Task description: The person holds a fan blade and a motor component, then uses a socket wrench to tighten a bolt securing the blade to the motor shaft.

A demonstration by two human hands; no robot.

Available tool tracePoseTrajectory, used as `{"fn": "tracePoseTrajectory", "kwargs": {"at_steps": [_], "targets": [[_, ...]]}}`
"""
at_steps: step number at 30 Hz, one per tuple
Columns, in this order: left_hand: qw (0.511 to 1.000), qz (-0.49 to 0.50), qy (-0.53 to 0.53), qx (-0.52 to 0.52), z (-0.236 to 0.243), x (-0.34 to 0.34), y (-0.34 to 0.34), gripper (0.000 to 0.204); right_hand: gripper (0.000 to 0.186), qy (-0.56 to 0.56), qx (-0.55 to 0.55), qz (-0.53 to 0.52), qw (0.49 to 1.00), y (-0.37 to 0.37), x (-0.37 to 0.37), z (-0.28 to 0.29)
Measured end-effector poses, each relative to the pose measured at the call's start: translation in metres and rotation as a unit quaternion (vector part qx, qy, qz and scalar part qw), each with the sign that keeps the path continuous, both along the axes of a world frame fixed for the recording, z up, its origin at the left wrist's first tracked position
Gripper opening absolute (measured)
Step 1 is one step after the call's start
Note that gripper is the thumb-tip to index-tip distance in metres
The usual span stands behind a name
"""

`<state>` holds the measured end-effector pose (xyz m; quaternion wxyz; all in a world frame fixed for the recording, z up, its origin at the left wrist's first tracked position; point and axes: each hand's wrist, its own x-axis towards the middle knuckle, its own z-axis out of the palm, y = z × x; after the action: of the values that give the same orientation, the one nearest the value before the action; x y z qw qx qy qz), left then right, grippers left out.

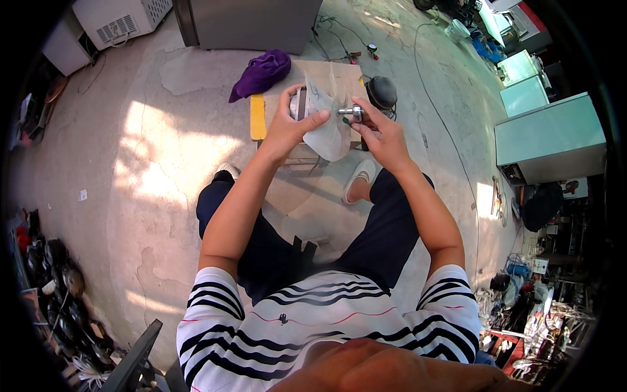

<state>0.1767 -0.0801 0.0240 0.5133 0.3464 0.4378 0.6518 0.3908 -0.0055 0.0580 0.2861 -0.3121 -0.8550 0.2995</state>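
Observation:
My left hand (294, 127) is wrapped round a round metal part (298, 98) with a pale body and dark band, above a low table (326, 68) with a tan top and yellow edge (257, 117). A translucent white plastic bag or sheet (330, 140) hangs at that part's right side, under my left thumb. My right hand (385, 134) has its fingers closed on a shiny metal shaft-like fitting (354, 112) sticking out on the right. Whether the fitting is joined to the round part is hidden by the plastic. A black dome-shaped object (381, 91) sits at the table's right.
A purple cloth (264, 72) lies at the table's left corner. A grey appliance (241, 23) stands beyond, near hoses with gauges (371, 51). White appliances (550, 140) line the right. Piles of black parts (55, 281) lie lower left, assorted clutter (522, 307) lower right.

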Motion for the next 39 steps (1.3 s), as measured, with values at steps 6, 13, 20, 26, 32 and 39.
{"fn": "tracePoseTrajectory", "kwargs": {"at_steps": [6, 13, 20, 26, 32, 39], "targets": [[0.985, 0.036, 0.159, 0.054, 0.004, -0.001, -0.001, 0.095, 0.034, 0.110, -0.479, -0.037, 0.870, -0.013, -0.007, 0.025], [0.977, 0.044, 0.194, 0.072, 0.015, 0.001, -0.008, 0.094, 0.033, 0.105, -0.525, -0.031, 0.844, -0.013, -0.006, 0.027], [0.989, 0.029, 0.122, 0.072, 0.003, -0.004, -0.004, 0.090, 0.041, -0.044, -0.075, 0.009, 0.996, -0.014, -0.003, 0.013], [0.997, -0.062, 0.035, -0.004, -0.004, -0.010, 0.000, 0.093, 0.041, -0.141, 0.382, 0.052, 0.912, 0.015, 0.007, 0.012], [0.996, -0.076, -0.049, -0.024, -0.010, -0.011, 0.004, 0.095, 0.040, -0.062, 0.270, 0.007, 0.961, 0.013, 0.011, 0.009], [1.000, 0.005, 0.023, 0.020, 0.000, -0.017, -0.001, 0.092, 0.035, 0.099, -0.273, 0.004, 0.957, -0.014, 0.016, 0.027]]}}
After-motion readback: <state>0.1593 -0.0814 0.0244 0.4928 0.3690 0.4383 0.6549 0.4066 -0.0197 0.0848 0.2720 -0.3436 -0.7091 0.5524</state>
